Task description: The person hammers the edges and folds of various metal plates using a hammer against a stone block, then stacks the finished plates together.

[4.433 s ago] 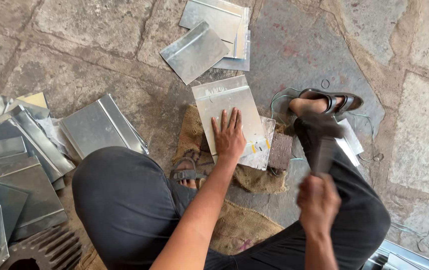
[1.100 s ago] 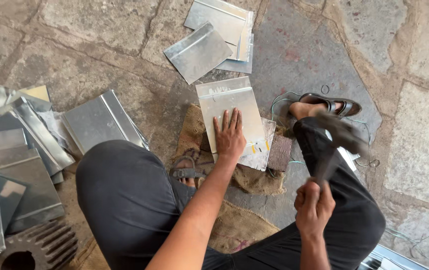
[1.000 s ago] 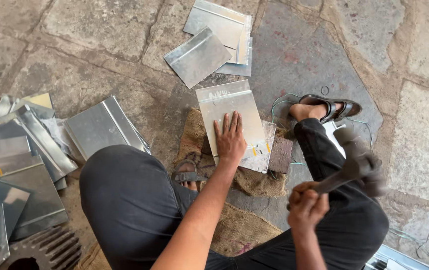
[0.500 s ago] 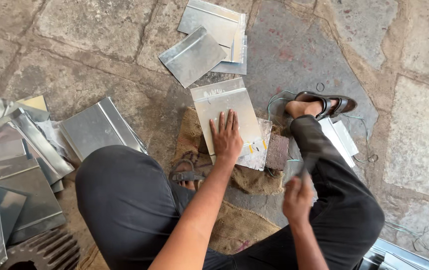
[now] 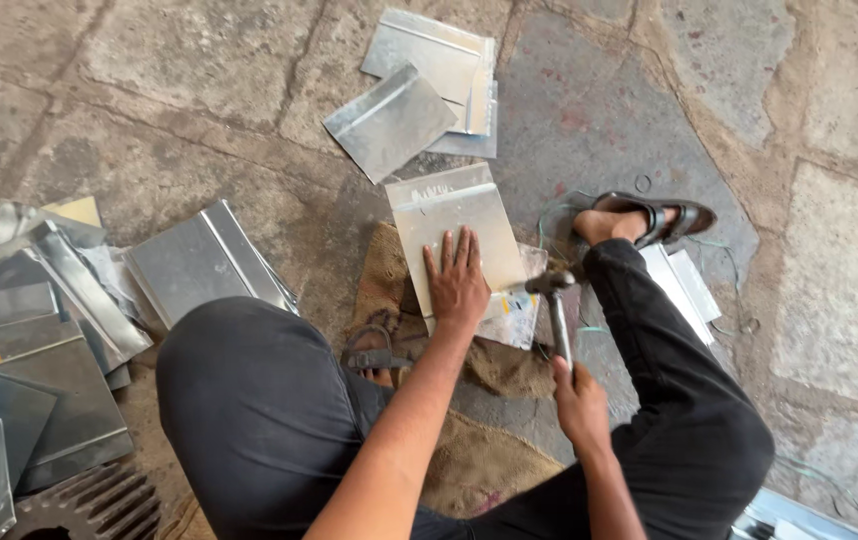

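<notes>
right hand (image 5: pixel 581 405) fist closed on hammer (image 5: pixel 552 300); left hand (image 5: pixel 457 283) flat, fingers spread, on metal sheet (image 5: pixel 449 225) over burlap (image 5: pixel 389 290). sheet stacks (image 5: pixel 39 330) lie left; hammer head blurred.

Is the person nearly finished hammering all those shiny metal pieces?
Hard to say. A few folded metal sheets lie ahead on the stone floor, maybe already done. Right now the left hand presses one sheet flat on a sack while the right hand brings the hammer down at its edge. A big pile of sheets sits to the left, so plenty may remain.
</notes>
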